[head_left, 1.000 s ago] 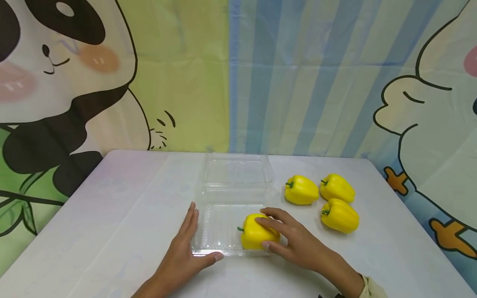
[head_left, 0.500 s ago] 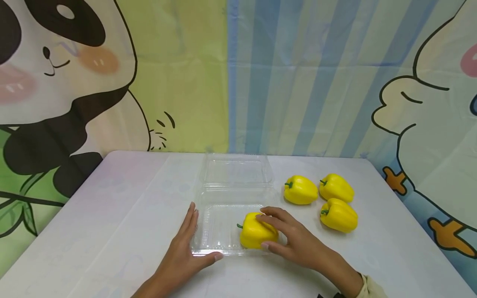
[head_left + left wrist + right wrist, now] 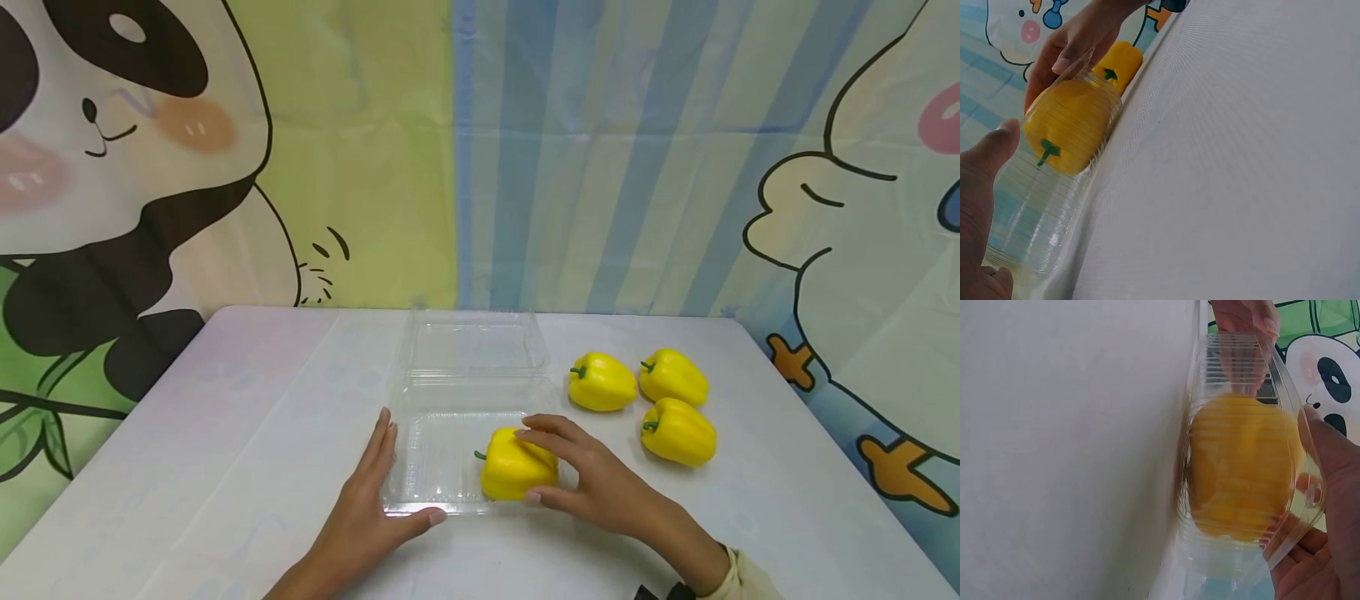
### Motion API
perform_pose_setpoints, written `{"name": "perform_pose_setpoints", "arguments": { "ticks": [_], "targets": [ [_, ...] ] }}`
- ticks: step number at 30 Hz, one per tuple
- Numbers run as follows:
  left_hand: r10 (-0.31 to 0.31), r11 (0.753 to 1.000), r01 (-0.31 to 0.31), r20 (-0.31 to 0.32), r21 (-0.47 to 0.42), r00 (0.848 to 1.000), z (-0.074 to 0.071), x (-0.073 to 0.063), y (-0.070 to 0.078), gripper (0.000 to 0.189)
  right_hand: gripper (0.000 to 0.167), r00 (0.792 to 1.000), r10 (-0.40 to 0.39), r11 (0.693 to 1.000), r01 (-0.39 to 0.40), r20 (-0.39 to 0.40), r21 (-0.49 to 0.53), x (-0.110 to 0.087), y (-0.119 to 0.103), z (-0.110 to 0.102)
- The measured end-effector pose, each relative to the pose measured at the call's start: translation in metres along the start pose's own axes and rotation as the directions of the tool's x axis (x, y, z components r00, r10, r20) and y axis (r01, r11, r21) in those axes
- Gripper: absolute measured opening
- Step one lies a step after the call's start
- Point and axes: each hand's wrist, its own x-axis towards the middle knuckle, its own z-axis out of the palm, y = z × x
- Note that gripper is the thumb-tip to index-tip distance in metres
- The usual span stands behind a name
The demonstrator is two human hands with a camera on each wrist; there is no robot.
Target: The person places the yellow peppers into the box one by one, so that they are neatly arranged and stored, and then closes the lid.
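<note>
A clear plastic clamshell container [image 3: 435, 446] lies opened flat on the table, its lid [image 3: 480, 346] folded back toward the wall. Inside its base, at the right end, sits a yellow bell pepper [image 3: 510, 471] with the green stem pointing left. My right hand [image 3: 600, 483] holds this pepper from the right, fingers over its top and thumb at its near side. My left hand [image 3: 367, 492] rests along the container's left side with fingers straight and thumb stretched along the front rim. Through the clear wall in the left wrist view, the pepper [image 3: 1072, 128] shows stem first.
To the right of the container, three more yellow bell peppers [image 3: 602, 382] [image 3: 673, 377] [image 3: 678, 433] lie grouped on the white table [image 3: 247, 433]. A cartoon-printed curtain [image 3: 375, 150] hangs right behind the table's far edge.
Everything in the head view has drifted very slightly left together. Both hands and the pepper keep the same positions relative to the container.
</note>
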Motion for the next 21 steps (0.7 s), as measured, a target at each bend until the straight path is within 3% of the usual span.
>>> {"name": "perform_pose_setpoints", "arguments": {
  "ticks": [8,21],
  "targets": [
    [0.027,1.0,-0.027,-0.003,-0.014,1.0,-0.001,0.0,0.0,0.122,0.061,1.0,-0.02,0.997,0.019,0.012,0.07,0.001,0.005,-0.005],
    [0.0,1.0,0.0,0.009,0.003,1.0,-0.002,0.001,0.002,0.122,0.059,0.999,-0.025,0.985,0.029,-0.025,0.168,0.001,0.014,-0.006]
  ]
}}
